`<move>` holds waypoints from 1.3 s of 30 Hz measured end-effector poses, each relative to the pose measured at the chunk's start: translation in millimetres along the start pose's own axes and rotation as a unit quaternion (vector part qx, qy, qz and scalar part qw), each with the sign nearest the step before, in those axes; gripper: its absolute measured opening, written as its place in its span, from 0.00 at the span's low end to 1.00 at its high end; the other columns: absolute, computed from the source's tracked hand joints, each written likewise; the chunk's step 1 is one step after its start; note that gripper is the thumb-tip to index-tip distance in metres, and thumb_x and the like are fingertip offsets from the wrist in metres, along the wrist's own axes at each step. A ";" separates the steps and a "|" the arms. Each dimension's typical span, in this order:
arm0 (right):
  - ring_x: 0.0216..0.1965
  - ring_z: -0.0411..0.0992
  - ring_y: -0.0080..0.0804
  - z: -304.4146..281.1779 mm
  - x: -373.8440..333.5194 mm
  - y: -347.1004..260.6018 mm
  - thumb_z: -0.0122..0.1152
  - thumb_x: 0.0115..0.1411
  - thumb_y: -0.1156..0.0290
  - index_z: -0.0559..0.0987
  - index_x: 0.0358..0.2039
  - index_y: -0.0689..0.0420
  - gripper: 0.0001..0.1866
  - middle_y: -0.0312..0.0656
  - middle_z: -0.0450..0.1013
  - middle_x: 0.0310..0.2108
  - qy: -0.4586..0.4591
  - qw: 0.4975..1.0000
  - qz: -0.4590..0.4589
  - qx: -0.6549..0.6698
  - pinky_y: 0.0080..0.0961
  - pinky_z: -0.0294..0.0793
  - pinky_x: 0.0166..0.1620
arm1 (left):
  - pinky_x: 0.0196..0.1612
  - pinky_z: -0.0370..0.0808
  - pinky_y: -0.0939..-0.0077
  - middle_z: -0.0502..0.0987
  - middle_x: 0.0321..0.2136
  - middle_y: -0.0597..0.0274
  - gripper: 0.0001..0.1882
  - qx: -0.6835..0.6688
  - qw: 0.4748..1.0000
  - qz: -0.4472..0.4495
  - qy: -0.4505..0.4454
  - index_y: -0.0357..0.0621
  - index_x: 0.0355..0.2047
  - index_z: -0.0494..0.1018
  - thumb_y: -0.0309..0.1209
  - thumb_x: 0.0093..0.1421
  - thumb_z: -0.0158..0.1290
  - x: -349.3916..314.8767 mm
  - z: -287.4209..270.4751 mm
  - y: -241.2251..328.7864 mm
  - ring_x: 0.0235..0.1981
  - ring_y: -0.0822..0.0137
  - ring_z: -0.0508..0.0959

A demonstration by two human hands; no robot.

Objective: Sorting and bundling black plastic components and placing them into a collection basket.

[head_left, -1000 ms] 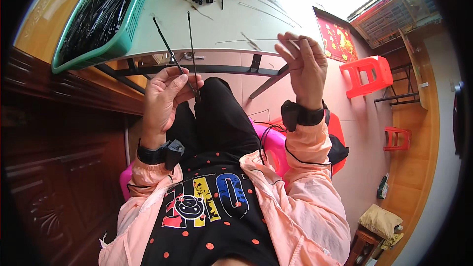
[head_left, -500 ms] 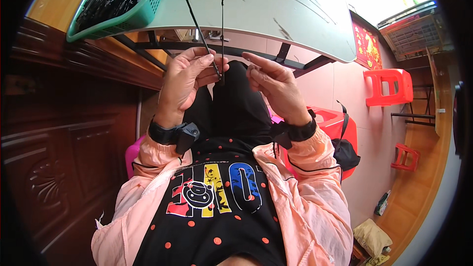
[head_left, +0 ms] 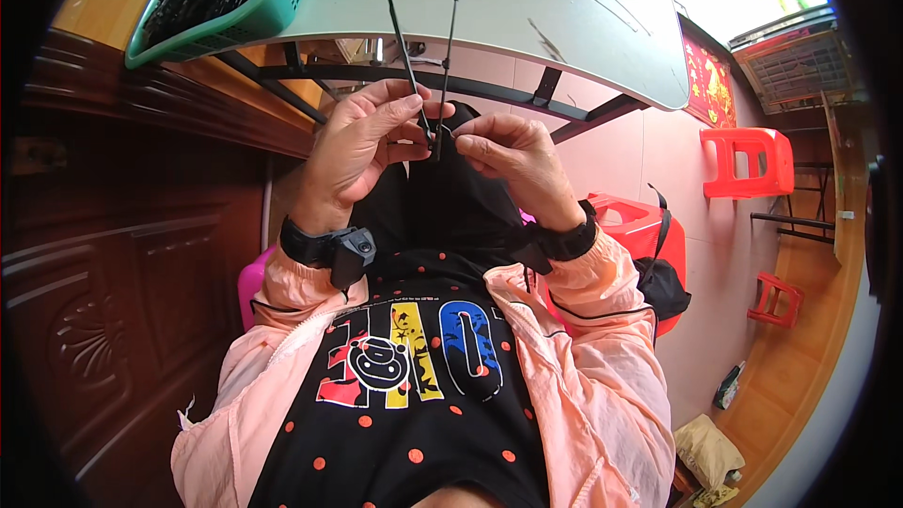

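My left hand (head_left: pixel 356 149) is closed, pinching a thin black V-shaped piece between thumb and fingers above my lap. Its left rod (head_left: pixel 399 30) leans up and leftward, while the right rod (head_left: pixel 451 36), with a small lump partway along, stands nearly upright. Both rods come together at their lower ends beside my left fingertips. At that lower joint my right hand (head_left: pixel 517 158) has thumb and forefinger pressed together. Whatever lies between those right fingertips is too small to make out.
A pale table (head_left: pixel 508 33) stands ahead, with a green basket (head_left: pixel 299 2) of black strips at its left and loose thin strips on top. Dark carved wood panelling (head_left: pixel 141 320) flanks my left. Red stools (head_left: pixel 750 166) and a black bag (head_left: pixel 664 288) are to my right.
My right hand has moved left, bringing its fingertips from apart to the rods' lower joint. The V-shaped piece has shifted slightly right and up with my left hand.
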State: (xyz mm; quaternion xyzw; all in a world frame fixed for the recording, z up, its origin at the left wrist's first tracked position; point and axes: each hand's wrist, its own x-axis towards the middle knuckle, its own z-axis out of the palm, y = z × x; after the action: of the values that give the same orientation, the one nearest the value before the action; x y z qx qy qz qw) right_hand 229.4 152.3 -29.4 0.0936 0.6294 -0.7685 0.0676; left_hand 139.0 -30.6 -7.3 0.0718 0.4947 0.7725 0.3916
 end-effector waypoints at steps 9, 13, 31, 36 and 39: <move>0.24 0.66 0.13 1.7 -1.2 4.1 0.61 0.55 0.69 0.78 0.32 0.61 0.09 0.29 0.71 0.23 -0.053 0.995 -0.002 0.080 0.09 0.64 0.27 | 0.29 0.77 0.83 0.77 0.36 0.57 0.11 0.019 0.999 -0.030 -0.006 0.41 0.41 0.70 0.31 0.59 0.50 -2.5 4.2 -4.9 0.23 0.78 0.76; 0.25 0.66 0.13 2.5 -1.4 4.5 0.61 0.55 0.70 0.78 0.32 0.62 0.08 0.30 0.71 0.23 -0.044 0.997 -0.005 0.058 0.09 0.65 0.28 | 0.28 0.77 0.83 0.77 0.36 0.57 0.11 0.021 0.999 -0.030 -0.001 0.40 0.41 0.69 0.32 0.59 0.51 -2.5 4.1 -5.4 0.22 0.78 0.76; 0.29 0.68 0.15 -0.8 7.2 11.7 0.59 0.55 0.76 0.77 0.34 0.62 0.06 0.31 0.72 0.28 -0.044 0.994 -0.090 -0.045 0.11 0.67 0.32 | 0.31 0.78 0.81 0.77 0.36 0.57 0.12 -0.009 0.999 -0.030 -0.032 0.40 0.43 0.69 0.30 0.60 0.50 3.6 -5.5 -13.7 0.29 0.75 0.78; 0.31 0.68 0.18 1.5 7.6 12.1 0.58 0.55 0.79 0.76 0.33 0.63 0.05 0.32 0.70 0.30 -0.010 0.984 -0.166 -0.072 0.13 0.69 0.34 | 0.35 0.79 0.76 0.75 0.40 0.54 0.14 -0.056 0.995 -0.024 -0.074 0.40 0.46 0.66 0.26 0.59 0.49 0.7 2.6 -14.0 0.38 0.71 0.78; 0.31 0.69 0.19 -1.6 10.1 16.1 0.58 0.54 0.81 0.75 0.33 0.64 0.05 0.34 0.70 0.31 -0.006 0.972 -0.205 -0.116 0.14 0.69 0.35 | 0.36 0.79 0.74 0.74 0.42 0.53 0.15 -0.052 0.995 -0.021 -0.085 0.39 0.47 0.66 0.24 0.59 0.49 -0.2 2.5 -12.9 0.39 0.69 0.77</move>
State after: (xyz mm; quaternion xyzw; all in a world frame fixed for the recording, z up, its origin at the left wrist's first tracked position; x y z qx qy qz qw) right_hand 223.2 150.8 -47.4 -0.0505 0.7196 -0.6882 -0.0769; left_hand 147.3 -26.3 -16.7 0.1059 0.4203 0.7798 0.4517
